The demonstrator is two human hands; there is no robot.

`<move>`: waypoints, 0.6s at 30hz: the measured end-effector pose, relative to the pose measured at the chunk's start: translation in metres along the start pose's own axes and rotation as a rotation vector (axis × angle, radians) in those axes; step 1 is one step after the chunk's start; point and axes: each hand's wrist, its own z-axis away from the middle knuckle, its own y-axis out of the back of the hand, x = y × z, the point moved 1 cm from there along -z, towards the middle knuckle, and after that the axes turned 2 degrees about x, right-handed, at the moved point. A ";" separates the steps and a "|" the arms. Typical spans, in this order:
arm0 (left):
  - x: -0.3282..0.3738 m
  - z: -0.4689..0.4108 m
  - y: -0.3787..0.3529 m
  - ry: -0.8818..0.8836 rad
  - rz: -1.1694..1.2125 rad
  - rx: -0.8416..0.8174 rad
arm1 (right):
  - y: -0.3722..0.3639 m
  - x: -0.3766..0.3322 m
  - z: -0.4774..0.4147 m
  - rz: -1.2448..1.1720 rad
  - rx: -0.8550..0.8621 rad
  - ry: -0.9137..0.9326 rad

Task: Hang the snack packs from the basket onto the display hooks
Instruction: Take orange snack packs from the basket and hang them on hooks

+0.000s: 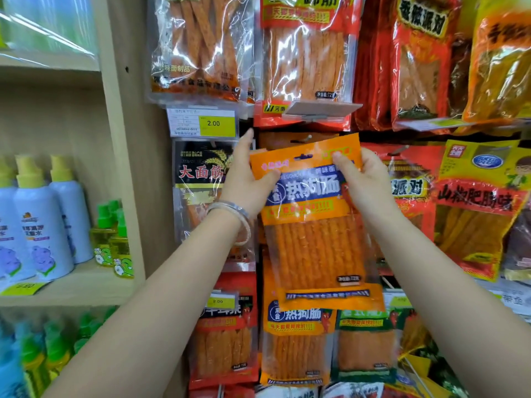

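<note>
We see the left hand (244, 182) and right hand (362, 182) pinching the orange snack pack's (313, 239) top corners, at ten and two o'clock. The hook (309, 137) sits at twelve, seemingly not yet threaded. Neighbouring packs (296, 340) hang at six.

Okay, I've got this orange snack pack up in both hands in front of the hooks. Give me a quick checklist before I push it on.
1. Grip: left hand and right hand each pinch the orange snack pack near a top corner: ok.
2. Hang hole free of fingers: ok.
3. Hole at the height of the hook: not ok, the hook tip shows above the pack's top edge.
4. Pack level: not ok, its right top corner sits higher.
5. Room left on the hook: cannot tell, the pack hides it.
</note>
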 end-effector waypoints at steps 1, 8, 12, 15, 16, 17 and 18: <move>0.004 -0.003 -0.002 -0.062 -0.066 -0.034 | 0.003 0.000 -0.004 0.016 0.022 0.009; 0.022 -0.013 -0.015 -0.234 -0.212 -0.109 | 0.002 0.002 -0.028 0.047 0.124 -0.072; 0.017 -0.011 -0.015 -0.231 -0.167 -0.090 | -0.005 0.008 -0.034 0.091 0.128 -0.099; 0.009 -0.009 -0.017 -0.246 -0.156 -0.108 | -0.007 0.012 -0.032 0.152 0.144 -0.063; 0.005 -0.008 -0.018 -0.243 -0.156 -0.118 | -0.006 0.014 -0.031 0.166 0.148 -0.044; 0.000 -0.006 -0.020 -0.235 -0.164 -0.132 | -0.005 0.016 -0.029 0.175 0.148 -0.025; -0.008 -0.004 -0.023 -0.222 -0.188 -0.154 | -0.004 0.019 -0.026 0.185 0.148 -0.003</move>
